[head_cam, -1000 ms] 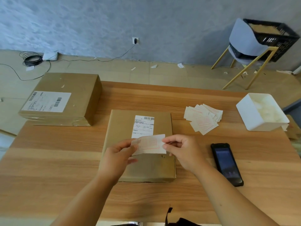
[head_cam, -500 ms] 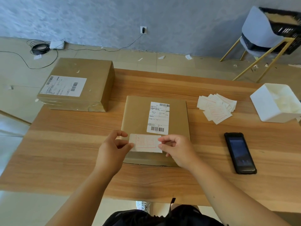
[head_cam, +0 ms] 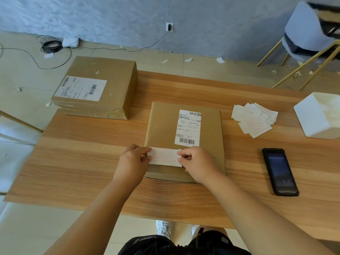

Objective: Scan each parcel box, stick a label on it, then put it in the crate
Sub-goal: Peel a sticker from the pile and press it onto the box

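Parcel box [head_cam: 165,126] flat at worktop [head_cam: 82,162] centre, shipping label [head_cam: 188,127] facing up. Left grip [head_cam: 131,162] pinches left end of small red-printed label [head_cam: 165,157]; right grip [head_cam: 198,162] pinches right end. Label sits over box top near front edge, just below shipping label; contact unclear. Loose label pile [head_cam: 253,118] and handheld scanner [head_cam: 279,172] toward right edge. Second box [head_cam: 95,87] at far-left corner.

Head-worn view, forward-down over table [head_cam: 92,162]
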The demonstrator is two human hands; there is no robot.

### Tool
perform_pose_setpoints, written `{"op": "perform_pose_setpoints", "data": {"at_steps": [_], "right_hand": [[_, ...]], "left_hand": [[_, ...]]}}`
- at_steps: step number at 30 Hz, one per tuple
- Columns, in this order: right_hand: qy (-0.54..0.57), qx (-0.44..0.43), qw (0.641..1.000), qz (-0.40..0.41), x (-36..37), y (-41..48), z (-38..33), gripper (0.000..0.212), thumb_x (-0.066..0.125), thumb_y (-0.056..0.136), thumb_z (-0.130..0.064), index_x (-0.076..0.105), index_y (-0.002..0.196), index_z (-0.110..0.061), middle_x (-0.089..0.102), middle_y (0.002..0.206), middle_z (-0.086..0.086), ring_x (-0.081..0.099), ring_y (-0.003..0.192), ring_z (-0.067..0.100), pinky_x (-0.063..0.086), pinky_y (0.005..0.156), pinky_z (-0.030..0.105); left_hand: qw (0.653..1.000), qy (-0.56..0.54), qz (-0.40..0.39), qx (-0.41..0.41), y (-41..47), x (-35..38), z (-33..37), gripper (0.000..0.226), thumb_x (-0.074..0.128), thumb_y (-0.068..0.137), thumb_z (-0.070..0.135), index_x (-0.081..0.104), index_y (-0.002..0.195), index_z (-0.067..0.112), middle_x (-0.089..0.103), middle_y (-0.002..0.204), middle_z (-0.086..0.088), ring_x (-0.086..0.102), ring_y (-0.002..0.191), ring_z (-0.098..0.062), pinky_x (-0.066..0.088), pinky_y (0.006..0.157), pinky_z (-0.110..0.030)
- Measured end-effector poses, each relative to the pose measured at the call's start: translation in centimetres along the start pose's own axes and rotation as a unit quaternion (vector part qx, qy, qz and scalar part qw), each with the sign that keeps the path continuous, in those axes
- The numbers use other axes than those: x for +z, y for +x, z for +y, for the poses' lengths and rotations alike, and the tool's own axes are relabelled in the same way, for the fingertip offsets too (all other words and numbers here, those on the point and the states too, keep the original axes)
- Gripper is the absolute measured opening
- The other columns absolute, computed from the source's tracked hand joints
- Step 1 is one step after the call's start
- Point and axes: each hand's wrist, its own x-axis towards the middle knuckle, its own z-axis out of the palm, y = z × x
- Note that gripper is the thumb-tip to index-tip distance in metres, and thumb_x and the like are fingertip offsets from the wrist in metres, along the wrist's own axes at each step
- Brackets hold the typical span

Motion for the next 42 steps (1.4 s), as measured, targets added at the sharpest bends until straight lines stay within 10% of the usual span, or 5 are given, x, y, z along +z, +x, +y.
{"op": "perform_pose_setpoints", "data": {"at_steps": [12,18,29,42], "right_hand": [[-0.164,0.011,0.986,-0.035,-0.8,0.6,-1.1,0.021,0.056,0.091,-0.026,0.072,0.102,-0.019,0.059,0.11,-0.002,0.06,0.077,0.016,0.051,0.073,0.032],[-0.206,-0.093,0.974,0.012,0.8,0.4,-1.1,0.046,0.053,0.093,-0.044,0.049,0.137,-0.031,0.034,0.097,-0.004,0.039,0.085,0.013,0.03,0.068,0.025],[-0.327,-0.135,0.934,0.049,-0.2,-0.5,2.9,0.05,0.047,0.091,-0.054,0.043,0.139,-0.039,0.031,0.092,-0.004,0.034,0.085,0.015,0.027,0.066,0.025],[-0.062,0.042,0.987,0.143,-7.5,1.7,4.9,0.007,0.062,0.09,-0.031,0.064,0.094,-0.027,0.056,0.102,-0.005,0.052,0.081,0.002,0.037,0.064,0.015]], "left_hand": [[0.991,0.129,-0.031,0.031,0.5,-0.3,-0.8,0.029,0.059,0.088,0.03,0.064,0.117,0.029,0.045,0.096,0.005,0.045,0.094,-0.016,0.042,0.074,-0.027],[0.986,0.143,-0.02,0.081,0.2,-0.2,-0.8,0.039,0.058,0.087,0.038,0.054,0.126,0.034,0.045,0.105,0.001,0.05,0.096,-0.021,0.05,0.071,-0.032],[0.99,0.089,-0.044,0.097,-0.3,0.3,-2.4,0.043,0.058,0.088,0.036,0.054,0.13,0.027,0.048,0.108,-0.004,0.058,0.082,-0.02,0.055,0.072,-0.039],[0.999,-0.022,-0.009,-0.022,4.0,0.1,-1.4,0.022,0.058,0.086,0.043,0.06,0.102,0.029,0.057,0.103,0.008,0.053,0.079,0.0,0.042,0.062,-0.021]]}}
